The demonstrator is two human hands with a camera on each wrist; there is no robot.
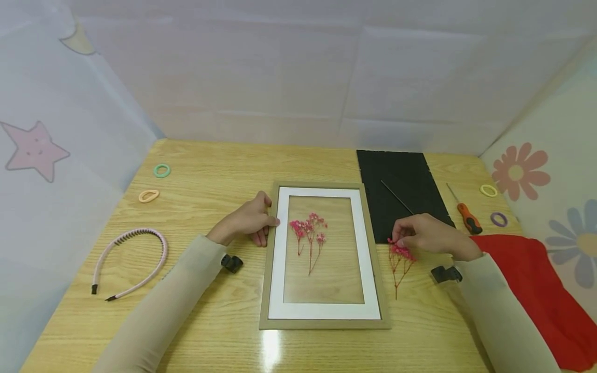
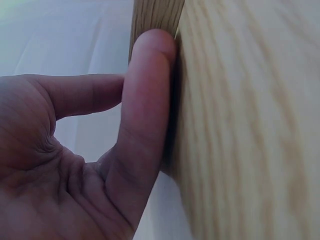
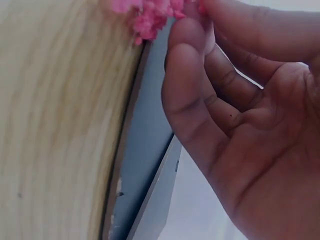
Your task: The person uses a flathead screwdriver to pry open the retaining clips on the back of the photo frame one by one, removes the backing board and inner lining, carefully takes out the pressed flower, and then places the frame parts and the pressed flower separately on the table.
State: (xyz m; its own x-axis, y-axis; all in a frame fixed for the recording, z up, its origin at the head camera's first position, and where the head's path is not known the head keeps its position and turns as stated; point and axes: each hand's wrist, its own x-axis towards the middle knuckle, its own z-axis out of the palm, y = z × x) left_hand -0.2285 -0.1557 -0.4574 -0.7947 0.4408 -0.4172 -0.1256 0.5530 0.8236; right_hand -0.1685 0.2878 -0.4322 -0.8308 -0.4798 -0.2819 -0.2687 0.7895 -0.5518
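Note:
A wooden picture frame (image 1: 322, 324) with a white mat and a see-through middle lies flat on the table. Inside the mat opening rests a spread of small pink dried flowers (image 1: 308, 228) on thin red stems. My left hand (image 1: 249, 217) holds the frame's left edge, thumb on top; in the left wrist view a finger (image 2: 145, 95) lies against the frame's wooden side (image 2: 155, 15). To the right of the frame, my right hand (image 1: 426, 233) pinches another pink dried flower sprig (image 1: 401, 254) by its blossoms, stems pointing toward me. The pinched blossoms (image 3: 150, 17) partly show in the right wrist view.
A black backing board (image 1: 396, 171) lies behind the right hand, a thin metal rod (image 1: 396, 197) on it. Beside it are an orange-handled screwdriver (image 1: 468, 217), hair ties (image 1: 499, 219) and red cloth (image 1: 536, 290). A pink headband (image 1: 163, 248) and two hair ties (image 1: 161, 171) lie left.

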